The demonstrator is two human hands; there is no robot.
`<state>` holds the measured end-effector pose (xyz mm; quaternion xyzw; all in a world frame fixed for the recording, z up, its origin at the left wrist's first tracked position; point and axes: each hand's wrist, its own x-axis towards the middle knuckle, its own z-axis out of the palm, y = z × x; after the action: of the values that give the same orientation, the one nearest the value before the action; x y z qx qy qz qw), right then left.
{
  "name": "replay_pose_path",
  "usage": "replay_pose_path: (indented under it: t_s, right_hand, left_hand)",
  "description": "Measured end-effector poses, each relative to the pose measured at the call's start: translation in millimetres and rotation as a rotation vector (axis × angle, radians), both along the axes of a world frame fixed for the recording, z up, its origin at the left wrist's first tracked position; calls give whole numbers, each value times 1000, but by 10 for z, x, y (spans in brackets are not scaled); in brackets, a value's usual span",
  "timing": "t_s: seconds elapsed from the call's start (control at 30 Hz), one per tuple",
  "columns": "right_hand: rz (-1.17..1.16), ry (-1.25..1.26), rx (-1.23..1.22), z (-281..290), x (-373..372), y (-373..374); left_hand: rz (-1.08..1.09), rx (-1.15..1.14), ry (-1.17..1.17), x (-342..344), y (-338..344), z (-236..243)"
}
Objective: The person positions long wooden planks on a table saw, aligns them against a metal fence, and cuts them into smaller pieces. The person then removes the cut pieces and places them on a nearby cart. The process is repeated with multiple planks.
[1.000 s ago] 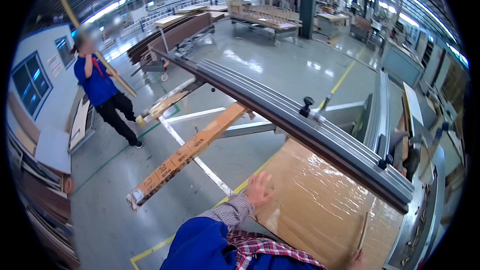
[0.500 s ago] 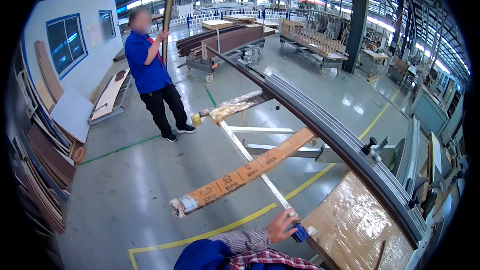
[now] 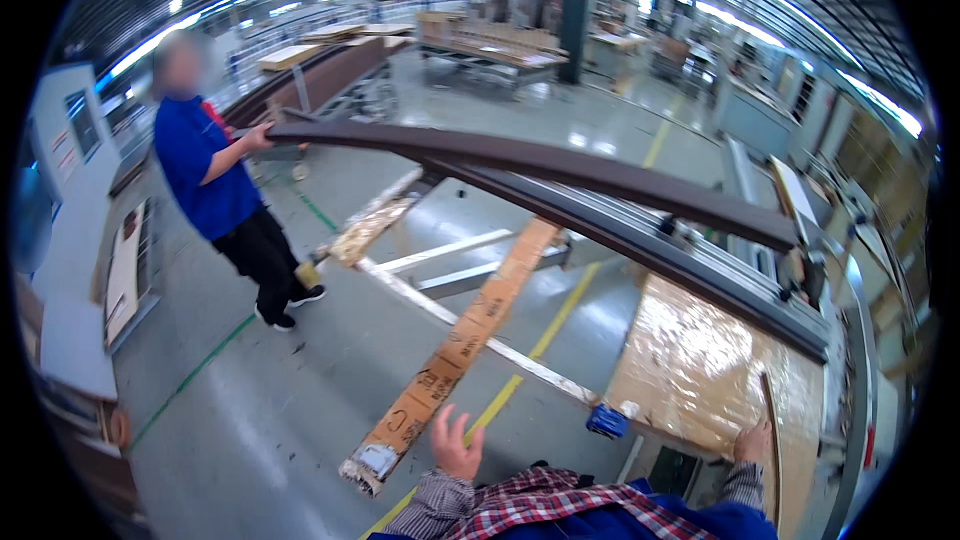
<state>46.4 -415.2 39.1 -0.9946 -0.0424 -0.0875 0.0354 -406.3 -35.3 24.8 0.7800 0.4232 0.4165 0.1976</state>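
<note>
My left hand [image 3: 457, 445] is raised with its fingers spread, close to the cardboard-covered crossbar [image 3: 450, 350] and holding nothing. My right hand [image 3: 752, 440] is over the plastic-wrapped panel [image 3: 700, 360], right beside a thin brown strip [image 3: 771, 430]; whether its fingers grip the strip cannot be made out. A small blue block-like object [image 3: 606, 421] sits at the near end of a white frame bar [image 3: 530, 365]. Across the frame, a long dark brown profile [image 3: 560, 162] slants from a co-worker's hands [image 3: 258, 135] to the right. Another dark profile [image 3: 600, 225] lies below it.
The co-worker in blue [image 3: 215, 160] stands at the far left of the frame. Beside the lower profile runs a ribbed aluminium rail [image 3: 610, 205]. Stacked brown boards [image 3: 330, 80] and a wooden cart [image 3: 490, 45] stand behind. A yellow line [image 3: 570, 310] marks the floor.
My left hand has left the blue object and moved left. My right hand has come into view. The co-worker's upright pole is gone from view; a long profile now slants from their hands. My view has turned right.
</note>
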Motion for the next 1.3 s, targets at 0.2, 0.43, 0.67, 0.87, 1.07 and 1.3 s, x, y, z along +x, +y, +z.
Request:
replay_pose_path:
  t_s: [0.2,0.43,0.67,0.87,1.07,1.3]
  right_hand:
    - [-374,363,-446,-205,-161,-1318]
    - [-406,87,77,-230,-758,-1681]
    - [-339,-252,192,-269,-619,-1668]
    - [-242,-28,198,-180,73,-1651]
    - [-62,-130,196,-355,-302,-2389]
    - [-256,152,181,-209,-894,-3047]
  left_hand:
    - [-65,-65,52,52,183,61]
    - [-303,49,93,1038,584,460]
    - [-621,86,101,2270,500,533]
    - [-781,154,132,2952,263,482]
    - [-756,260,223,3153,450,406]
    - [-541,279,399,3039,1454,50]
